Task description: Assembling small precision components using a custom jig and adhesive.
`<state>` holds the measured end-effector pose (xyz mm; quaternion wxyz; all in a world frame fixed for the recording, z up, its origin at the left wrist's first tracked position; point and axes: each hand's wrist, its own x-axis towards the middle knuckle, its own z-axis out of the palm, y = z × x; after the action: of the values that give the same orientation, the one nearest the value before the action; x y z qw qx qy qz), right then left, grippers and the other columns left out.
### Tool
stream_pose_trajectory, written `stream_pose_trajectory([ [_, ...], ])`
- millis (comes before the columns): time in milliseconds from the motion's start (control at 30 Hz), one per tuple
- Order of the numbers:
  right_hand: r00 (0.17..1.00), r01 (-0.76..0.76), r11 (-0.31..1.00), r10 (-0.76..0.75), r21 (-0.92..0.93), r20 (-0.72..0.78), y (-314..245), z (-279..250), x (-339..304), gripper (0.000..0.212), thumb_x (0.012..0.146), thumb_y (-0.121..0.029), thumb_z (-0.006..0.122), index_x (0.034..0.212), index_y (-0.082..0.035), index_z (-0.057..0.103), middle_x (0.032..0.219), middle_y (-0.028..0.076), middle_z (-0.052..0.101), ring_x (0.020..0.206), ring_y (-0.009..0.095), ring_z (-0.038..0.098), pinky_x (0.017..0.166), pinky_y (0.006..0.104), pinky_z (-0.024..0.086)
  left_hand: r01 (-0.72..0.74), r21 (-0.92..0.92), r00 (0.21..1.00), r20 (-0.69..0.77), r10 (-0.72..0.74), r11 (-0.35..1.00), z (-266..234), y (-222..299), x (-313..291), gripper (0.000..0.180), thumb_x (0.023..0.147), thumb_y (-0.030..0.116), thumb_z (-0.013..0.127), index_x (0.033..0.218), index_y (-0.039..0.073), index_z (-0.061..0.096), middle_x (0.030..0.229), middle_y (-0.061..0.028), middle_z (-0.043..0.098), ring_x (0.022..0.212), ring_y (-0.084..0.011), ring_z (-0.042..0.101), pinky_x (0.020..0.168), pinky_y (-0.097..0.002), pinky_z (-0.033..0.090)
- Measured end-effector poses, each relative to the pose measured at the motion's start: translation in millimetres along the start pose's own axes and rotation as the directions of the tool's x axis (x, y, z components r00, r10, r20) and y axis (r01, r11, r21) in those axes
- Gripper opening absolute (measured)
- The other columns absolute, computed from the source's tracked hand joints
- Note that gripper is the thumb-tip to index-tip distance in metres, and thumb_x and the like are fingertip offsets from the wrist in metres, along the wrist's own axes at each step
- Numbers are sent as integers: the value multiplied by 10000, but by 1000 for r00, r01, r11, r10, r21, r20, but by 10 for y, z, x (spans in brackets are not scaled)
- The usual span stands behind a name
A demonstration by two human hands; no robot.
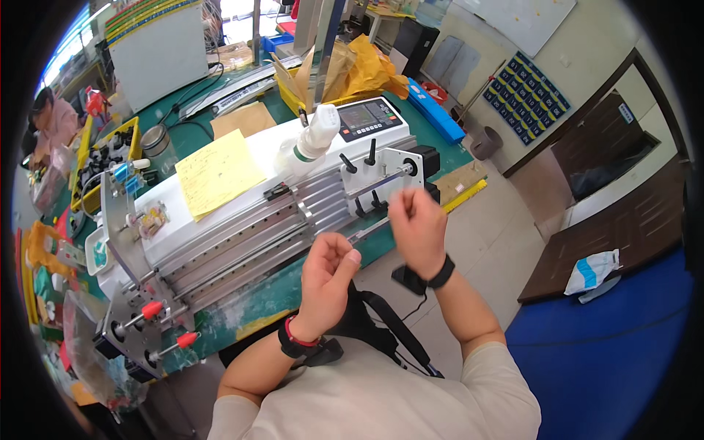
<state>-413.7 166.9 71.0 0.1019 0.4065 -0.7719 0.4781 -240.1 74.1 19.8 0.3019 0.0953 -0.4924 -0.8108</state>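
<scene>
My left hand (328,282) is raised in front of the white and metal bench machine (242,268), fingers curled and thumb laid along them. Just past its fingertips shows a small silvery end (356,237); whether it is held or belongs to the machine, I cannot tell. My right hand (418,231), slightly blurred, is closed in a pinch near the machine's right end plate (405,163). Whatever its fingers hold, if anything, is hidden. A white plastic bottle (317,132) stands on the machine, beside a yellow paper sheet (218,172) with handwriting.
The machine has a control panel (365,119) and red-tipped rods (152,310) at its left end. Behind stand a glass jar (158,147), a yellow bin of black parts (110,158) and a long blue box (435,110). A person (55,125) sits far left.
</scene>
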Motion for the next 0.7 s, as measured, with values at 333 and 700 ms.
stream_pose_trajectory([
  [333,993,-109,987,113,120,-31,201,43,345,208,1089,-159,690,983,20,705,724,4,668,650,36,553,569,275,459,142,-160,986,110,-125,977,252,-30,370,363,1092,98,643,1436,-12,600,1440,-133,668,1309,-199,630,1099,-352,489],
  [700,998,-6,999,3,-47,-64,403,249,526,203,1059,-172,699,998,21,713,705,105,702,594,166,637,587,367,495,-213,240,977,33,211,947,231,114,433,286,1034,101,708,1302,11,665,1214,-64,694,1088,-142,644,895,-299,518],
])
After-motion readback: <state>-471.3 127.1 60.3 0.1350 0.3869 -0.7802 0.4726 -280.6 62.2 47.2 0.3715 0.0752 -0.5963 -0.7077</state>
